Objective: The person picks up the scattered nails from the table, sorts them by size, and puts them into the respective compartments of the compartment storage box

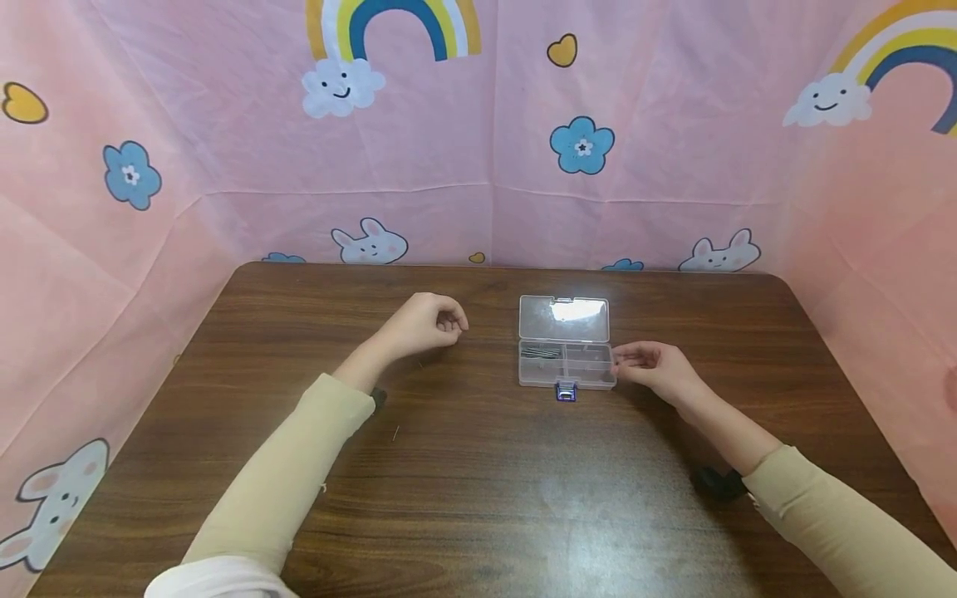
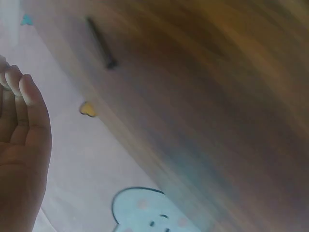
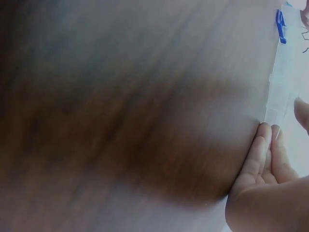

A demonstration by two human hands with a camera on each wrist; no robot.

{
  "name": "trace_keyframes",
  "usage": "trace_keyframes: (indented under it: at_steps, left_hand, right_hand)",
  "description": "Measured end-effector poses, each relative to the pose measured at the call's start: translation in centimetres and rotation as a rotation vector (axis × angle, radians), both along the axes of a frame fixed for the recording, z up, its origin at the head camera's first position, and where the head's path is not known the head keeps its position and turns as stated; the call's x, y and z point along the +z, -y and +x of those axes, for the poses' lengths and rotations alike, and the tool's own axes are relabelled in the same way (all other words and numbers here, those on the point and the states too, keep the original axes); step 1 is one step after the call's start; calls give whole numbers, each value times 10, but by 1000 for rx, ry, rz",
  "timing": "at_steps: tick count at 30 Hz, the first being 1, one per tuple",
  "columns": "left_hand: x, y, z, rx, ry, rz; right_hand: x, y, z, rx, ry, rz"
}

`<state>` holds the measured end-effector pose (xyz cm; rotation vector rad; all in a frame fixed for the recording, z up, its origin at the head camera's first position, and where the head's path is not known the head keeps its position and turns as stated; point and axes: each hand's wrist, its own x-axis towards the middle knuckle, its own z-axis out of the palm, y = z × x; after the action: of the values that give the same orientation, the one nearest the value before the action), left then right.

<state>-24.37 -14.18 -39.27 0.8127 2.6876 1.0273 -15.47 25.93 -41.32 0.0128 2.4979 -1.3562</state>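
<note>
A clear plastic divided box lies on the table with its lid raised and tipped back. Several thin dark metal pieces lie together in its back left compartment. At the box's right end, my right hand touches the side wall with its fingertips; the right wrist view shows those fingers nearly straight along the tabletop. To the box's left, my left hand hovers above the table with loosely curled fingers and nothing visible in them. A blurred dark nail-like piece shows in the left wrist view.
Below the box's front edge hangs a blue latch. A thin sliver lies on the brown wooden table, nearer me. Pink patterned cloth walls the table at the back and both sides.
</note>
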Motion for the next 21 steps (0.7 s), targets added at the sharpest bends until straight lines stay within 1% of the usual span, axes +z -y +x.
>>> trace_keyframes:
  at_steps: [5, 11, 16, 21]
  left_hand:
    - [4, -17, -1, -30, 10, 7]
    - [4, -40, -3, -76, -26, -9]
    - [5, -57, 0, -102, -33, -26]
    - [5, -72, 2, -124, -27, 1]
  right_hand:
    - [-2, 1, 0, 4, -3, -5]
    - [-4, 0, 0, 11, -13, -6]
    - [-5, 1, 0, 9, -16, 6]
    - [-4, 0, 0, 9, -14, -1]
